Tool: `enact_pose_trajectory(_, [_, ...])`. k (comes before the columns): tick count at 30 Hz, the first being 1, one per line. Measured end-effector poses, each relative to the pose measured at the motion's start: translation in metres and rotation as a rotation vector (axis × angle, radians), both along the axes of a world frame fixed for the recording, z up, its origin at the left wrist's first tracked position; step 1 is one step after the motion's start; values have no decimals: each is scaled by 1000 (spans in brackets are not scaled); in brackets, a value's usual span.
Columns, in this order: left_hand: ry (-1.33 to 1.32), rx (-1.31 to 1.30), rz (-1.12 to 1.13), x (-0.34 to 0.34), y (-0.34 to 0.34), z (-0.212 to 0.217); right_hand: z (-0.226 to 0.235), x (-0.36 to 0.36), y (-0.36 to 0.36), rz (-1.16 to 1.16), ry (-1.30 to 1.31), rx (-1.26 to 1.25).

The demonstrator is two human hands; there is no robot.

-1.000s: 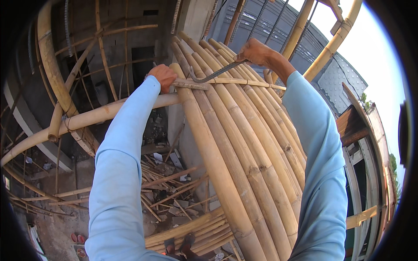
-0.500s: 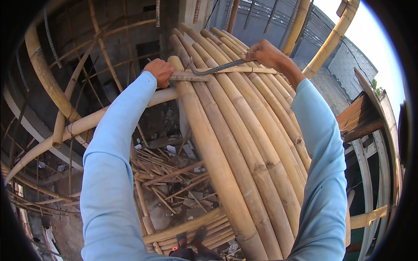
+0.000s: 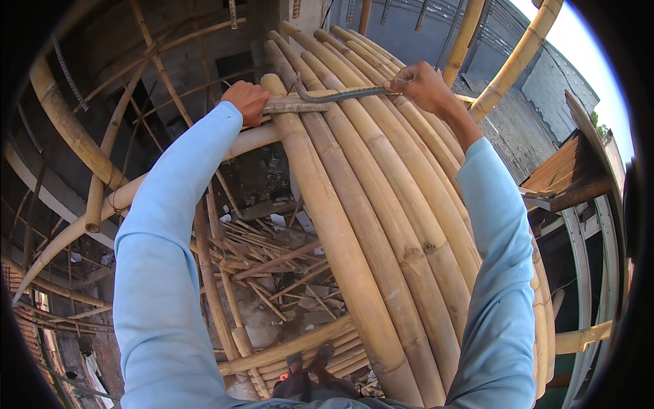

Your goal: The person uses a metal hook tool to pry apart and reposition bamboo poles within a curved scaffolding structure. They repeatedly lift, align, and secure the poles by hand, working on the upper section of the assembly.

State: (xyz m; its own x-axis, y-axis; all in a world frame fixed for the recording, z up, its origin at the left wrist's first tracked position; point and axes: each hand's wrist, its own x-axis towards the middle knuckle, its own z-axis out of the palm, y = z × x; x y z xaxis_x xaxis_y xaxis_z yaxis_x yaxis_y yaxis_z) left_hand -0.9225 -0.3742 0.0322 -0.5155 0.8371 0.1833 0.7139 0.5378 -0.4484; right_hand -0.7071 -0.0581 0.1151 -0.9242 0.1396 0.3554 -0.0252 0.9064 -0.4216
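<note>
My right hand (image 3: 424, 87) is closed in a pinch on the right end of a ribbed steel bar (image 3: 354, 93). The bar's left end bends up into a hook, and its length crosses the tops of the bamboo poles (image 3: 357, 225). To the left, my left hand (image 3: 246, 103) makes a fist at the end of a short greyish wooden stick (image 3: 296, 107). That stick lies across the leftmost poles, just under the bar's bend. Part of a flat bamboo strip (image 3: 327, 92) shows behind the bar. My fingers hide both gripped ends.
Left of the poles is a deep drop, with broken sticks and rubble (image 3: 279, 266) below. A bamboo crosspiece (image 3: 75, 235) and scaffold poles stand at the left. Upright bamboo (image 3: 521, 58) rises at the right, near a rusty sheet (image 3: 569, 174). My feet (image 3: 320, 358) are on lower bamboo.
The view has shifted a little. My right hand has moved slightly right and down against the poles, and the steel bar now lies more level. My left hand keeps its grip on the stick.
</note>
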Motion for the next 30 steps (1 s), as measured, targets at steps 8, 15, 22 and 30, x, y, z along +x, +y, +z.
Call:
enact_pose_trajectory(8, [4, -11, 94, -1, 7, -1, 7, -4, -9, 29, 107, 87])
enact_pose_trajectory(15, [-326, -24, 302, 8, 15, 19, 18, -2, -10, -1, -14, 27])
enact_pose_trajectory(22, [-211, -21, 343, 18, 22, 12, 10, -5, 4, 55, -17, 11])
enact_pose_trajectory(30, [-214, 17, 325, 16, 18, 14, 14, -14, 7, 144, 20, 49])
